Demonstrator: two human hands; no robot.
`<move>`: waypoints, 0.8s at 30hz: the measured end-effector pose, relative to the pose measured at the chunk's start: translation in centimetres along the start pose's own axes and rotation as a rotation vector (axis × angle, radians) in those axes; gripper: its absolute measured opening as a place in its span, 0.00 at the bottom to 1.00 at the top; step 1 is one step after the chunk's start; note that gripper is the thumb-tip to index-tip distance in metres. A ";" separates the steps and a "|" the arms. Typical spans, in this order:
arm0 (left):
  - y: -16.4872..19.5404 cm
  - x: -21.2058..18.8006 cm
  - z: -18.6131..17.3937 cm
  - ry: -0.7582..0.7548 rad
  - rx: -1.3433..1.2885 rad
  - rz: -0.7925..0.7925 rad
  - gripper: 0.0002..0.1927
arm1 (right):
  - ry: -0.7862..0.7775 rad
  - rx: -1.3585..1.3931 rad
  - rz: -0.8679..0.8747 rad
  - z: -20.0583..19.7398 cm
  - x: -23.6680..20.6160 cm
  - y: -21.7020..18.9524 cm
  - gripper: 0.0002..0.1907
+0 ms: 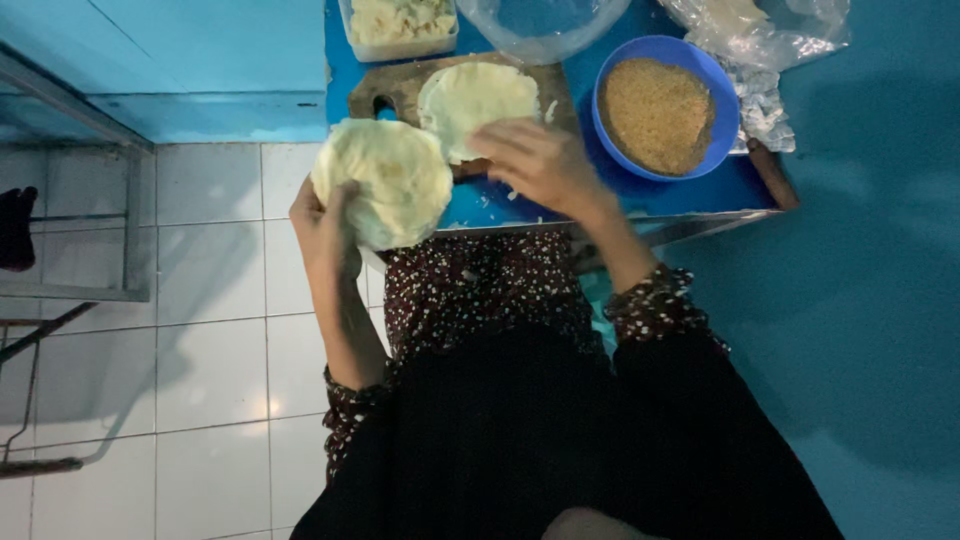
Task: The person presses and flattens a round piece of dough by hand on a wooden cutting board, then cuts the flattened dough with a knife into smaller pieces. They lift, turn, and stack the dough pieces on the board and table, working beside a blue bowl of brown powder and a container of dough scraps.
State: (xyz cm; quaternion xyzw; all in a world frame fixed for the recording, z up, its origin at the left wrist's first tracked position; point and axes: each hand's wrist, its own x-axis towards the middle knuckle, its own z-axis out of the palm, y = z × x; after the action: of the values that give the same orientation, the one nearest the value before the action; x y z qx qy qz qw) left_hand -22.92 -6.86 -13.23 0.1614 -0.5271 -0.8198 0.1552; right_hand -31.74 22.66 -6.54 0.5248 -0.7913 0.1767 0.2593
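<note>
A stack of thin pale wrappers (385,180) sits in the left hand (322,222), held out past the near edge of the blue bench (700,190), above the white tiled floor (200,300). The left hand's fingers curl around the stack's lower left rim, and the round sheets lie roughly flat, their right edge just overlapping the bench.

Just to the right, a single round wrapper (470,100) lies flat on a wooden cutting board (400,88), which has a hole near its left corner. The right hand (545,160) rests with its fingers spread over the lower right edge of this single wrapper, touching it; it grips nothing that can be made out. Beyond the board, at the far edge of the bench, stands a clear rectangular tub (398,28) of pale filling, and beside it a clear round bowl (540,28).

Further right, a blue bowl (722,120) holds golden-brown crumbs and sits just beside the board. Behind it lies a crumpled clear plastic bag (770,35), and a brown wooden handle (775,175) pokes out by the bench's right corner. Both forearms wear dark, white-dotted sleeves (655,300).
</note>
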 end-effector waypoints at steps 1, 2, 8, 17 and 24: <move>-0.1 -0.1 -0.4 0.000 0.079 0.030 0.21 | 0.007 0.063 0.225 -0.5 -0.4 0.3 0.22; -0.2 -0.1 -0.6 -0.008 0.117 0.062 0.20 | 0.015 0.123 0.447 -1.1 -1.0 0.6 0.23; 0.1 -0.4 -0.1 -0.042 0.294 0.156 0.17 | -0.086 -0.208 0.695 -0.4 -3.1 -0.5 0.34; 1.8 0.4 0.7 -0.144 0.564 0.291 0.17 | 0.029 -0.112 0.764 -0.7 -5.6 -2.7 0.41; 1.2 0.5 2.1 -0.158 0.793 0.378 0.21 | 0.040 -0.064 0.881 -1.2 -7.5 -3.4 0.35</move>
State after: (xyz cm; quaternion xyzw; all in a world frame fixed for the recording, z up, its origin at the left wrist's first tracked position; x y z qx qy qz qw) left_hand -24.14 -5.85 -11.33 0.0463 -0.8313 -0.5212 0.1876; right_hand -25.98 27.52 -9.99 0.1256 -0.9393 0.2560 0.1906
